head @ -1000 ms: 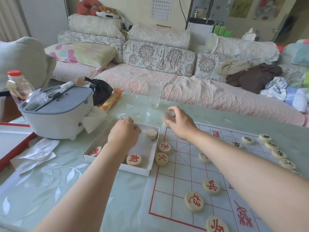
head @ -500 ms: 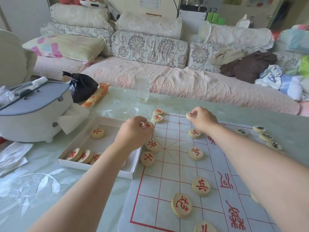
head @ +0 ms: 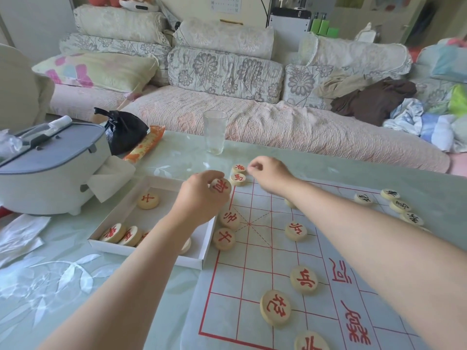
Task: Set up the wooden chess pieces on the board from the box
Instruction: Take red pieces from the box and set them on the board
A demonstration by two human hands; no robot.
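Note:
My left hand pinches a round wooden piece with a red character over the near edge of the white box, by the left border of the chess board. My right hand hovers with curled fingers at the board's far left corner, beside two red pieces; no piece shows in it. Three red pieces lie visible in the box. Several red pieces stand on the board. Several black-lettered pieces line the far right edge.
An empty glass stands beyond the board. A white appliance with a grey lid, a black bag and an orange packet crowd the table's left. Crumpled plastic lies at the left edge. A sofa runs behind the table.
My left hand rose out of the box with a red piece and moved to the board's left border. My right hand went right along the far row, then back toward the corner pieces.

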